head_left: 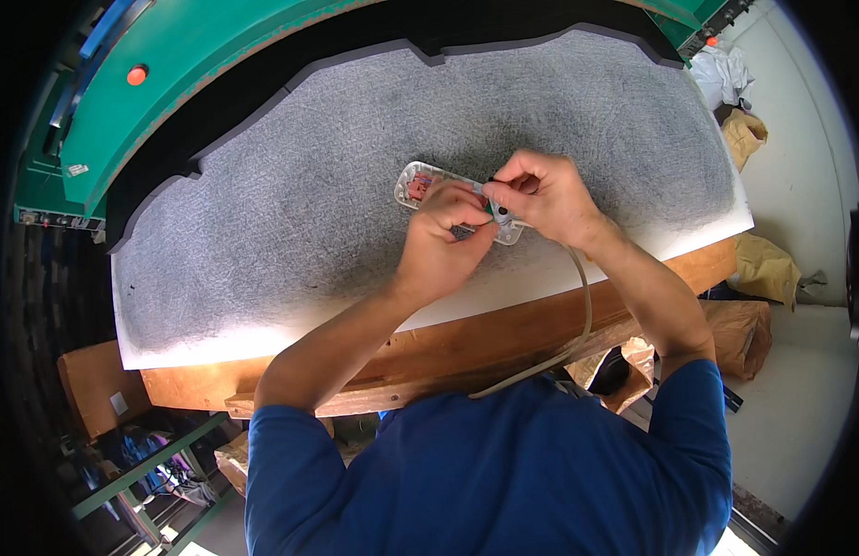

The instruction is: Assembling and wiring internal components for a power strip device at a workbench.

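Note:
Both my hands meet over a long tray with rounded ends and a shiny pale rim (403, 196), which lies on the grey speckled work surface. Small reddish pieces (418, 187) are heaped in its left end. My left hand (446, 236) is closed in a pinch above the tray's middle; what its fingertips hold is too small to make out. Thumb and finger of my right hand (548, 199) are pinched together, with a small black part (490, 181) at their tips. Between the hands sits a round black piece (502, 212). My fingers hide much of the tray.
A pale hose (587, 310) runs from beside my right wrist to my chest. The work surface (290, 204) has a wooden front edge (485, 335). Behind it curves a green machine frame (207, 69) with a red button (137, 74). Paper bags (761, 269) stand at the right.

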Tool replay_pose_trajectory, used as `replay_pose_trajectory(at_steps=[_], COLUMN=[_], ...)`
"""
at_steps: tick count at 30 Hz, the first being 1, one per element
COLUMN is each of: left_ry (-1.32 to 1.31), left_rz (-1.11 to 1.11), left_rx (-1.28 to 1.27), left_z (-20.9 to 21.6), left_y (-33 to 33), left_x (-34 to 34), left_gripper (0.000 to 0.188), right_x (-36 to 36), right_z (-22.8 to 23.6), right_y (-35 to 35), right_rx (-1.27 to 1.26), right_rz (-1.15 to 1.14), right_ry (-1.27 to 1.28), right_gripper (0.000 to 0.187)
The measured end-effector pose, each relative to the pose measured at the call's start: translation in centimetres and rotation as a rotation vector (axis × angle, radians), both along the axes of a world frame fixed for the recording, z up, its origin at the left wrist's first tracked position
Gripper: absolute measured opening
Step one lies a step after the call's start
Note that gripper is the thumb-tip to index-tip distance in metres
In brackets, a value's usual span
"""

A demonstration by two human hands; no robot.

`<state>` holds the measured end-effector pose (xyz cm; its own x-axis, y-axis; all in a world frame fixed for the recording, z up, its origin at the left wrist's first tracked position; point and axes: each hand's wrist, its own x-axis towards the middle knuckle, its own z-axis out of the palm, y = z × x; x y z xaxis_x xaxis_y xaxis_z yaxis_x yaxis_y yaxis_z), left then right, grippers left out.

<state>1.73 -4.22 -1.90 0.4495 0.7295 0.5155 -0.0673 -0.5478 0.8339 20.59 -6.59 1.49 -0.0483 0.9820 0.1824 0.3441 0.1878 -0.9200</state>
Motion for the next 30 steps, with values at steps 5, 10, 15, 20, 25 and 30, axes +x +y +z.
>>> replay_pose_trajectory(at_steps=[5,10,15,20,25,30], left_ry=[0.078,0.119,0.37,0.553,0.571,0.565], left_rz=[0.014,0.05,0.043,0.009,0.01,0.018], left_rx=[0.149,0.168,0.143,0.096,0.083,0.067], left_z=[-0.3,0.3,2.1,2.3,2.3,2.0], left_y=[0.0,-0.4,-1.6,-2.5,-2.8,-3.1], left_x=[0.2,0.2,-0.4,-0.4,-0.3,-0.2], left_gripper=[0.018,0.019,0.037,0.059,0.065,0.067], right_x=[0.2,0.4,-0.1,-1.5,-1.8,-1.9], right_z=[0.5,2.1,1.9,0.8,0.7,0.2], right_y=[-0.1,-1.0,-4.2,-4.3,-4.3,-4.4], right_rx=[-0.069,-0.204,0.172,0.2,0.164,0.123], right_rz=[0.006,-0.035,-0.132,-0.197,-0.212,-0.234], right_ry=[0.015,0.129,-0.305,-0.388,-0.314,-0.242], right_gripper=[0.012,0.015,0.028,0.022,0.016,0.012])
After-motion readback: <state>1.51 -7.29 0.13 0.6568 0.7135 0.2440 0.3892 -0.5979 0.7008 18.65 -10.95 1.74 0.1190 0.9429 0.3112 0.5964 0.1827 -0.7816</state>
